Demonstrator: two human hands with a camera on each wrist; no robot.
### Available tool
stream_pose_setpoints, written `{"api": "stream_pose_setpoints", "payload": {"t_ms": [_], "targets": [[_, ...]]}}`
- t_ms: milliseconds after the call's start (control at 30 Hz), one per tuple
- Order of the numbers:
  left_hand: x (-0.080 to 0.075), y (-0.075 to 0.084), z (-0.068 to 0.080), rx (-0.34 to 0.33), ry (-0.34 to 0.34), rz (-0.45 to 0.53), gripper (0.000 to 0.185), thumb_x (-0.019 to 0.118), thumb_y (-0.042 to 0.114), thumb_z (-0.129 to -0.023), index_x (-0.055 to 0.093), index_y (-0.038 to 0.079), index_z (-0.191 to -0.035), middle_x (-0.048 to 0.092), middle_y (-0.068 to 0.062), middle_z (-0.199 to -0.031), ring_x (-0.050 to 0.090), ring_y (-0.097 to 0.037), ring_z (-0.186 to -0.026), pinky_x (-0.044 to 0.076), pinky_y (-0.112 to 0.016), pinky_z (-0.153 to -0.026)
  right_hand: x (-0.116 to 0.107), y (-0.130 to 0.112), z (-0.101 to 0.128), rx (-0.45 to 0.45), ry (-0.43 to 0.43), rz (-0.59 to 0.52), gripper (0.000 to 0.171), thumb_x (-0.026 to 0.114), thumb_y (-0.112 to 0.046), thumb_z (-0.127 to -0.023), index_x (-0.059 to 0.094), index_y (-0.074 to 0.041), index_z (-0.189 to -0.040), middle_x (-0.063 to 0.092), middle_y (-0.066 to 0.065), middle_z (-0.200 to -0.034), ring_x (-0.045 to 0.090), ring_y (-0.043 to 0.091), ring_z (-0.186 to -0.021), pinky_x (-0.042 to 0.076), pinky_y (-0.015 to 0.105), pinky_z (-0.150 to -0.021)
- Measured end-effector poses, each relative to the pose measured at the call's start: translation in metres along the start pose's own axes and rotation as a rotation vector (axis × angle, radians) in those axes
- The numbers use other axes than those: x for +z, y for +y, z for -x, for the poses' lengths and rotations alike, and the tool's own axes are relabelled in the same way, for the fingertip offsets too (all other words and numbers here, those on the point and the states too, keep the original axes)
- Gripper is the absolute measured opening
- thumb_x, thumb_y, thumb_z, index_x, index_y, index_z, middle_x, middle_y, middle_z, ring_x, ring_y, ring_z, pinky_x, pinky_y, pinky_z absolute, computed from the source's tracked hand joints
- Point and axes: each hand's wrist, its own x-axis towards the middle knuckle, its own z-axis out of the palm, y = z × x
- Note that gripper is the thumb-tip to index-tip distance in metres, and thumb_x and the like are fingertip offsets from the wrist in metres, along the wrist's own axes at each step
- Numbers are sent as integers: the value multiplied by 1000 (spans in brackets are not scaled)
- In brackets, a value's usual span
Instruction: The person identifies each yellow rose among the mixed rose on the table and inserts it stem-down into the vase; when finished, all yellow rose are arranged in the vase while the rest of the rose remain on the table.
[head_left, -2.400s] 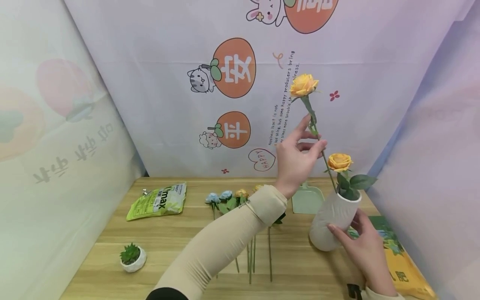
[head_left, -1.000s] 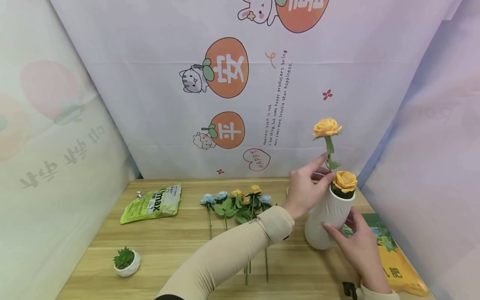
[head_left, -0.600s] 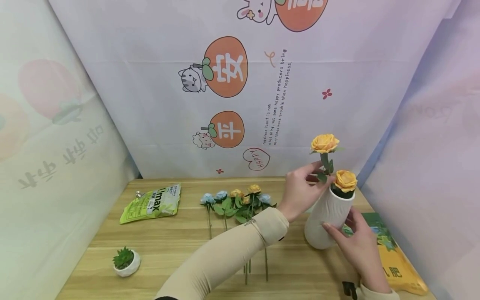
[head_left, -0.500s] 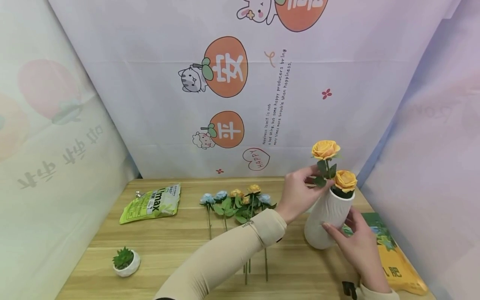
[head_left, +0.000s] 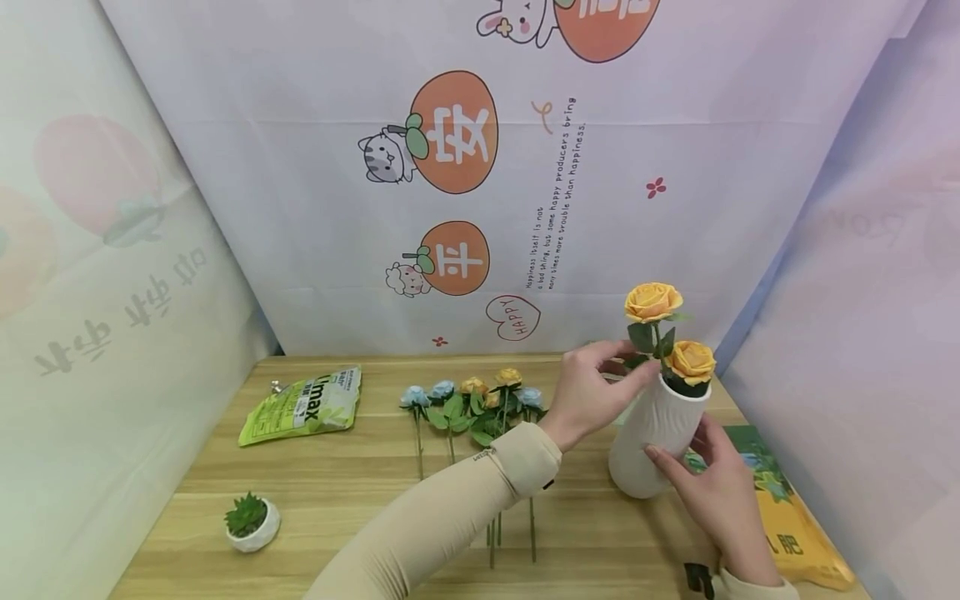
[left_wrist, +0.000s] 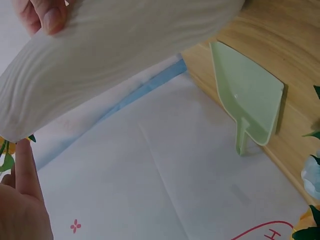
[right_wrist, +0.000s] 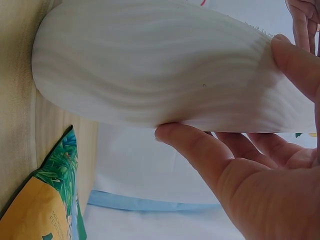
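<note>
Head view: right hand (head_left: 716,492) grips vase (head_left: 662,429); pouch (head_left: 306,408) reads "Umax"; heart (head_left: 513,319), "HAPPY".

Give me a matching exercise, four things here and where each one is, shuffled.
1. tall white rippled vase
2. small potted green succulent
3. lime-green printed pouch
4. orange-and-green bag

A. back left of the pale wooden table
B. table's right edge
C. gripped by the right hand
D. table's front left

Pairs: 1-C, 2-D, 3-A, 4-B
</note>
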Motion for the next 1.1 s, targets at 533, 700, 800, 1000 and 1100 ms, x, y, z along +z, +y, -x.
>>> {"api": "stream_pose_setpoints", "payload": {"t_ms": [533, 700, 800, 1000, 1100], "targets": [[11, -2, -3, 93, 53, -222, 9, 78, 19, -101, 84, 15, -96, 72, 12, -77, 55, 12, -66, 51, -7, -62, 1, 1, 0, -17, 11, 6, 89, 83, -47, -96, 40, -4, -162, 55, 29, -150, 57, 56, -133, 54, 70, -99], [11, -2, -2, 63, 35, -227, 10, 78, 21, -102, 85, 14, -103, 77, 9, -84, 57, 14, -71, 52, -6, -65, 1, 0, 0, 4, 0, 1, 92, 83, -46, -96, 38, -4, -163, 53, 29, -152, 56, 56, -134, 53, 71, -100], [9, -1, 0, 39, 18, -218, 12, 77, 23, -102, 85, 14, -106, 78, 8, -89, 57, 16, -73, 52, -6, -66, 1, -1, 0, 12, -1, -1, 93, 84, -45, -95, 37, -3, -164, 52, 30, -152, 55, 56, -134, 52, 72, -101], [6, 0, 2, 28, 10, -210, 12, 78, 23, -102, 84, 14, -106, 77, 9, -87, 57, 15, -68, 52, -7, -63, 1, -1, -1, 13, 0, 0, 94, 84, -46, -95, 37, -3, -164, 52, 31, -153, 55, 56, -134, 50, 74, -102], [3, -1, 4, 15, 6, -193, 14, 77, 23, -103, 84, 14, -110, 78, 7, -91, 58, 15, -69, 53, -7, -65, 1, 0, -1, 20, 2, 6, 95, 83, -49, -95, 36, -3, -164, 52, 30, -153, 55, 56, -134, 50, 74, -102]]}}
